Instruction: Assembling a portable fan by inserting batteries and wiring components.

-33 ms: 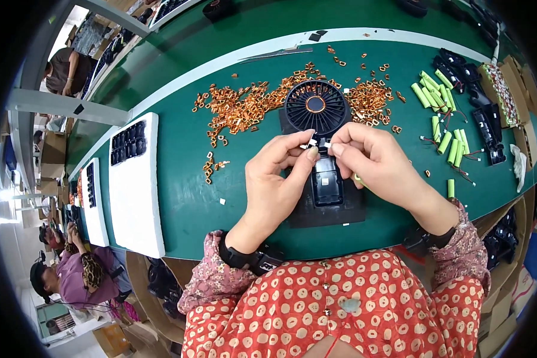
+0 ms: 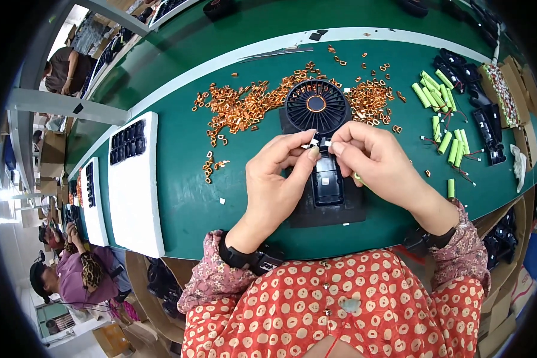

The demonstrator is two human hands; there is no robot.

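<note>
A black handheld fan [image 2: 328, 182] lies face up on a dark mat [image 2: 352, 209] in front of me, its round grille [image 2: 304, 113] pointing away and its hollow handle towards me. Just above the neck, my left hand [image 2: 280, 173] pinches a small white connector [image 2: 314, 142] between thumb and forefinger. Opposite it, close by, my right hand [image 2: 379, 161] pinches another small white connector [image 2: 327, 143]. Part of a light green battery [image 2: 358, 179] shows under the right hand's curled fingers. The fingers hide most of the wires, and I cannot tell whether the connectors touch.
Loose orange rings [image 2: 238, 110] are heaped around the fan's head. Green batteries [image 2: 438, 95] with wires and black casings [image 2: 489, 134] lie at the right. White foam trays [image 2: 134, 197] with black parts stand on the left. Other people [image 2: 89, 274] are further left.
</note>
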